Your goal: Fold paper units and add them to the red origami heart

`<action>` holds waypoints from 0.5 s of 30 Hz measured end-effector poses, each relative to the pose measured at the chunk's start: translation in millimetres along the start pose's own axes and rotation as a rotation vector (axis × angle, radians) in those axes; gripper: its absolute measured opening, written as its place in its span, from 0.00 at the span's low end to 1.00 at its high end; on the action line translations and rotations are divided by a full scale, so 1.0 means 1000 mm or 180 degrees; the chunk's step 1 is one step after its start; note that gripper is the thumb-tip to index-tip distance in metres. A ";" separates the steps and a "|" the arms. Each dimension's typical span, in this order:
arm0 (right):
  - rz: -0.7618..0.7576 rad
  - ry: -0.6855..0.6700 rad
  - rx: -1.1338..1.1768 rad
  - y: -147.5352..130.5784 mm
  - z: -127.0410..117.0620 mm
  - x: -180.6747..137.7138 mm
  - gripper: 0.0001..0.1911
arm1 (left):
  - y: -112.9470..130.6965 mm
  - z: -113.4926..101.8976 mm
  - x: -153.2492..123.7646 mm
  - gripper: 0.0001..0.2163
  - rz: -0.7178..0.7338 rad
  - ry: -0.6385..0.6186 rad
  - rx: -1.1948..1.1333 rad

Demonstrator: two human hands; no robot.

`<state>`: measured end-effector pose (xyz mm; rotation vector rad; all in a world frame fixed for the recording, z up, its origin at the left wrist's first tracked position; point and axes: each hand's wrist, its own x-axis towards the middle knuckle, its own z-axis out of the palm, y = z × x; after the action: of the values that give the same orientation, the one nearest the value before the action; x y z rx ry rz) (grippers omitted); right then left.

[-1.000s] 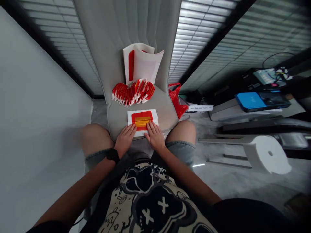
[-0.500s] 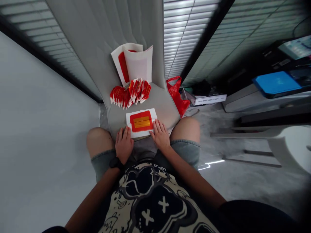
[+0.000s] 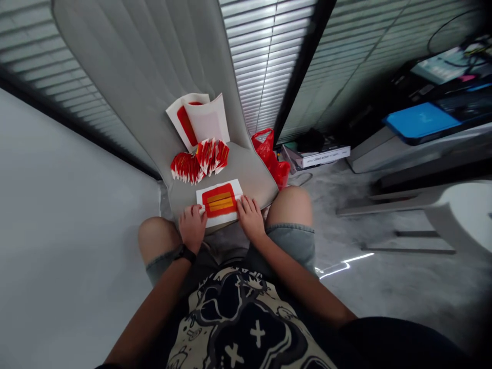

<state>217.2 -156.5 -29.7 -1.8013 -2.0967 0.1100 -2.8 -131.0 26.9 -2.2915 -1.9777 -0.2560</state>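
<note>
A white paper sheet [image 3: 219, 219] with a red block and a gold rectangle lies on the grey chair seat, with a crease running across its middle. My left hand [image 3: 192, 228] has its fingers curled and pinched at the sheet's left edge, by the crease. At the opposite edge, my right hand [image 3: 250, 218] grips the paper with thumb and fingers. Just beyond the sheet sit two fanned bundles of folded red-and-white paper [image 3: 187, 167]. Behind them, more printed sheets [image 3: 209, 122] lean curled against the chair back.
The grey chair [image 3: 253, 165] stands between my knees. To its right are a red plastic bag [image 3: 269, 156] and a white box [image 3: 325, 156] on the floor. A blue flat case [image 3: 423, 122] and a white stool or chair [image 3: 467, 210] are farther right. A white wall [image 3: 77, 230] is at left.
The camera view has shifted and tilted slightly. My left fingers, flatter on the sheet before, now curl at its left edge; my right fingers have closed at the right edge, by the crease.
</note>
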 end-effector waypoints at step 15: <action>-0.1012 -0.0350 -0.0693 -0.004 -0.011 0.038 0.24 | -0.011 0.028 0.002 0.14 0.1154 -0.0082 -0.0674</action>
<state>213.3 -122.9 -9.8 -1.5781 -2.5292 -0.1103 -11.3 -122.1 -0.2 -2.7405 -1.5676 -0.4195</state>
